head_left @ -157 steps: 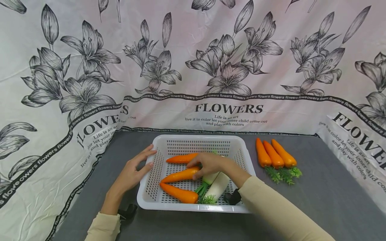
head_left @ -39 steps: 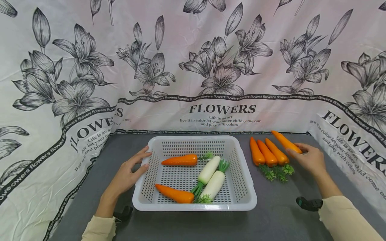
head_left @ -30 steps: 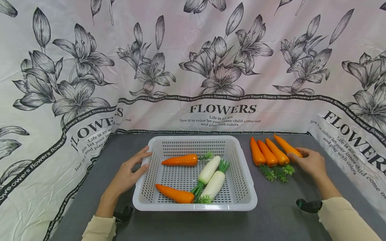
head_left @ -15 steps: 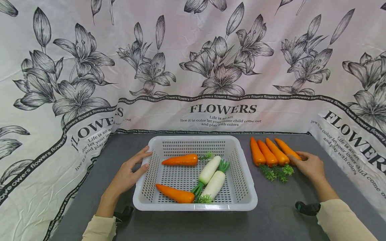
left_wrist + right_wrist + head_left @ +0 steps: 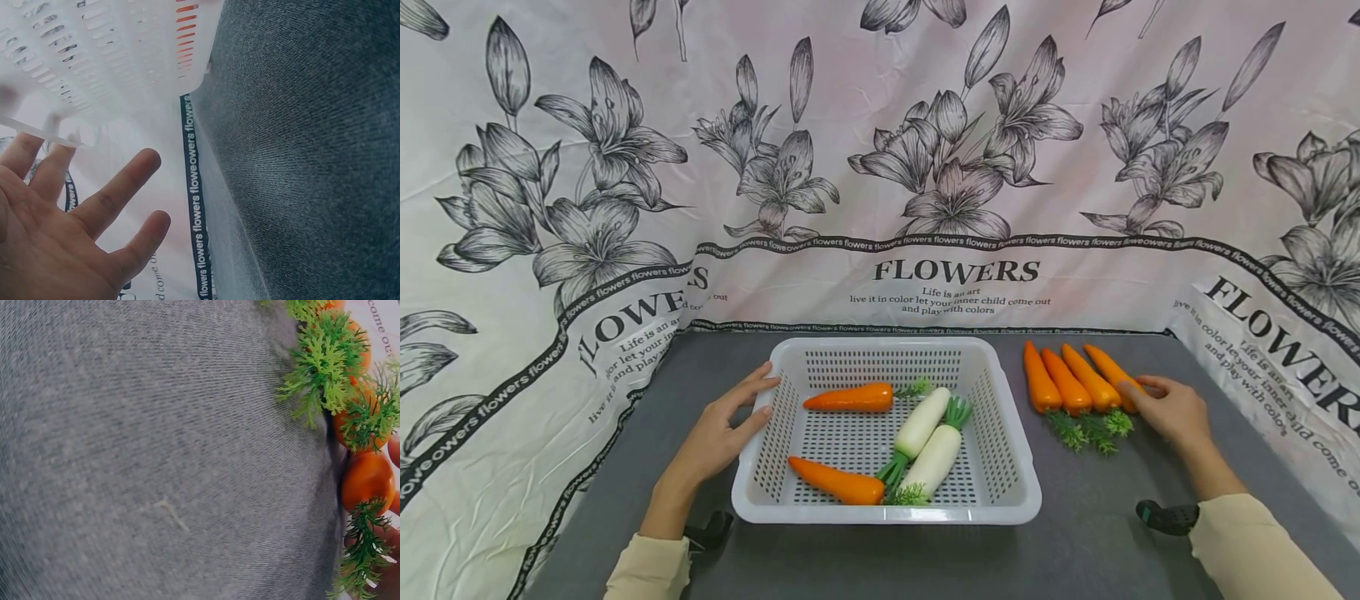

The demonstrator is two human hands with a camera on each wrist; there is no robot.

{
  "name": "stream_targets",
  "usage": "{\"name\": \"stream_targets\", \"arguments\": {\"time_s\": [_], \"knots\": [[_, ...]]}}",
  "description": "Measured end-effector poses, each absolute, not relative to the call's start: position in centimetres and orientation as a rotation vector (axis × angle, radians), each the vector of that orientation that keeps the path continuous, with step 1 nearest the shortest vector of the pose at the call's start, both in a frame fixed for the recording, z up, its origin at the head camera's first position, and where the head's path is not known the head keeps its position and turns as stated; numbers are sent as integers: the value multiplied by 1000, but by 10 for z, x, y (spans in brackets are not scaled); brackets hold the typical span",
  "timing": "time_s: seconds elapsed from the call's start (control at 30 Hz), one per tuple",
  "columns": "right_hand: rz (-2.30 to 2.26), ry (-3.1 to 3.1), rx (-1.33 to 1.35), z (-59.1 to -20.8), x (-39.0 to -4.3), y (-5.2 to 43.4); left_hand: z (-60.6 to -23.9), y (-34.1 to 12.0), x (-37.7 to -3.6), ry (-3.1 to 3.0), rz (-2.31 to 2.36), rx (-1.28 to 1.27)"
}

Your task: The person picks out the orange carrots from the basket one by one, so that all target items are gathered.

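My left hand (image 5: 718, 433) rests its fingertips on the left rim of a white plastic basket (image 5: 958, 515), with fingers spread and fairly straight; the left wrist view shows that hand (image 5: 69, 231) beneath the slotted wall. To the right of the basket, my right hand (image 5: 1172, 412) pinches the thick end of the rightmost carrot (image 5: 1105, 362), which lies against a row of three other carrots (image 5: 1072, 383). Its leafy top is hidden behind the hand in the head view, but the right wrist view shows the held carrot's round end (image 5: 369, 481) and green leaves.
Inside the basket lie an upper carrot (image 5: 850, 397), a lower carrot (image 5: 838, 482) and two white radishes (image 5: 934, 458) with green tops. Everything stands on a grey cloth-covered table (image 5: 1097, 533). A flower-printed curtain (image 5: 955, 283) closes off the back and sides.
From inside the basket, my right hand has carried a carrot out to the right and lowered it beside the other three. The left hand has stayed at the basket's rim.
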State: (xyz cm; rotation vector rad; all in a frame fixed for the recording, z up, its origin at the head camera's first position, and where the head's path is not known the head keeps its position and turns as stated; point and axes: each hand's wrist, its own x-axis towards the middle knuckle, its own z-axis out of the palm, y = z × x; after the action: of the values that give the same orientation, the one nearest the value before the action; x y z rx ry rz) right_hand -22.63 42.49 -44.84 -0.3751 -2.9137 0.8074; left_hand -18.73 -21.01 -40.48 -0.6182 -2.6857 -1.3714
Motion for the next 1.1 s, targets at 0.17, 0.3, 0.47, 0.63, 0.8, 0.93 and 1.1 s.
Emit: {"name": "stream_targets", "arguments": {"time_s": [0.17,0.3,0.47,0.63,0.8,0.93,1.1], "knots": [[862,-2870,-369,-441,-226,423,-405,-210,-188,-2690,-1353,-614],[848,-2806,-357,-431,-229,419,-414,-214,-193,-2677,-1378,-612],[804,-2746,-282,-414,-237,403,-432,-221,-202,-2660,-1386,-608],[830,-2721,-123,-392,-242,375,-437,-224,-204,-2649,-1400,-623],[876,-2693,23,-372,-245,341,-437,-224,-205,-2661,-1362,-620],[928,-2685,142,-359,-247,313,-438,-224,-206,-2676,-1322,-602],[980,-2688,286,-345,-248,282,-439,-224,-207,-2671,-1333,-604]]}}
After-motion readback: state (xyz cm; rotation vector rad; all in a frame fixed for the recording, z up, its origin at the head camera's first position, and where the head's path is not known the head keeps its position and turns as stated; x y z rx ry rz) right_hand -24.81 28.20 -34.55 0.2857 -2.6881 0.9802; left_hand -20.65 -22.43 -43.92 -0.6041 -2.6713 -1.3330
